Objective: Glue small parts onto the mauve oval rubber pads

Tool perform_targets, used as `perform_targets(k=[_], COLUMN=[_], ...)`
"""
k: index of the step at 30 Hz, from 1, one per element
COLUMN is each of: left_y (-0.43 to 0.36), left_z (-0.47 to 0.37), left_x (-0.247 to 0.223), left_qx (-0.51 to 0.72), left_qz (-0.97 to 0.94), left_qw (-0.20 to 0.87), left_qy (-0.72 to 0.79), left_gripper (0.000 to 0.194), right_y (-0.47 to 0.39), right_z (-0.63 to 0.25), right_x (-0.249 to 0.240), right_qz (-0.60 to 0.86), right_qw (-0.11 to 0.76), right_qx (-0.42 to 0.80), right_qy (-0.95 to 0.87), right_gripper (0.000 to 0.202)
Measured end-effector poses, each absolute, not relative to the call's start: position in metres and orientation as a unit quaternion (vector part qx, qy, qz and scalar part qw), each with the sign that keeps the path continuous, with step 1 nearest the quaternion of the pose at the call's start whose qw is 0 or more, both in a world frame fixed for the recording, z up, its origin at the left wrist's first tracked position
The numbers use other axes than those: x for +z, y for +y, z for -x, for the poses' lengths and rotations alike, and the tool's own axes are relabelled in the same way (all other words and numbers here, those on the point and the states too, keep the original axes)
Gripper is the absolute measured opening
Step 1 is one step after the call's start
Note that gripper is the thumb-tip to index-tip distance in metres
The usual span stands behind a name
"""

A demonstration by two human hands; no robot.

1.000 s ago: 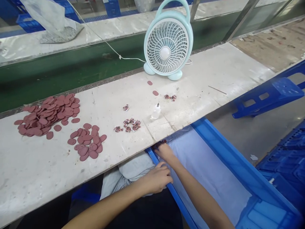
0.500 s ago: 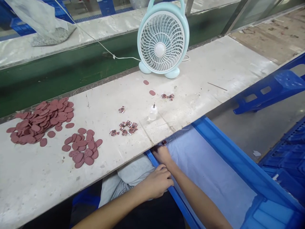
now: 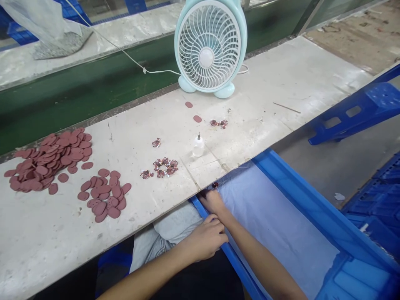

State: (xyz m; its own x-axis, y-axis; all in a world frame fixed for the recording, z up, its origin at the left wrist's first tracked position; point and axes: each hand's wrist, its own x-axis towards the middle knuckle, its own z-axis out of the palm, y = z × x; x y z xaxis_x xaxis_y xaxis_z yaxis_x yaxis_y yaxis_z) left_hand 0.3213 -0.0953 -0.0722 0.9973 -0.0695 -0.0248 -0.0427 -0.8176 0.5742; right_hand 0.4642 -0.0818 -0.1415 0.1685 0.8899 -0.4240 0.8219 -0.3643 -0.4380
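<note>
My left hand [image 3: 208, 238], its fingers bent and close together, is curled over the near rim of a blue plastic bin [image 3: 229, 257], against my right forearm. My right hand [image 3: 213, 201] reaches into that bin at the table's edge, where its fingers are mostly hidden. Beside those fingers shows a small dark red piece [image 3: 215, 185]; whether I hold any is unclear. On the table above are a ring of small dark red and white clusters [image 3: 165, 167], a single cluster [image 3: 156, 143] and a clear bottle with a thin tip [image 3: 198, 146].
A large heap of reddish oval discs [image 3: 51, 160] and a smaller pile of discs [image 3: 104, 195] lie at left. A light-blue fan [image 3: 208, 58] stands at the back, its white cord [image 3: 120, 50] running left. A thin stick [image 3: 286, 107] lies at right, near a blue stool [image 3: 353, 110].
The view has shifted slightly, so the table things appear a little lefter and the fan higher. My hands have stayed nearly in place.
</note>
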Motion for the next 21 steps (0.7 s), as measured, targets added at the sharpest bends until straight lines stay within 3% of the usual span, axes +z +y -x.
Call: perform_targets(k=[15,21], left_y=[-0.096,-0.096], left_z=[-0.322,-0.322], left_x=[-0.071,-0.071], left_qx=[-0.024,-0.025], left_qz=[-0.953,-0.954], left_qw=[0.300,0.297], left_qy=[-0.027,-0.033], left_gripper=[0.025,0.026], right_y=[-0.093,-0.093], right_z=[-0.490,-0.516], right_x=[-0.114,-0.111], right_qz=[0.822,0.854], right_qw=[0.078,0.041], right_qx=[0.233,0.198], right_qy=[-0.514,-0.480], right_gripper=[0.026,0.027])
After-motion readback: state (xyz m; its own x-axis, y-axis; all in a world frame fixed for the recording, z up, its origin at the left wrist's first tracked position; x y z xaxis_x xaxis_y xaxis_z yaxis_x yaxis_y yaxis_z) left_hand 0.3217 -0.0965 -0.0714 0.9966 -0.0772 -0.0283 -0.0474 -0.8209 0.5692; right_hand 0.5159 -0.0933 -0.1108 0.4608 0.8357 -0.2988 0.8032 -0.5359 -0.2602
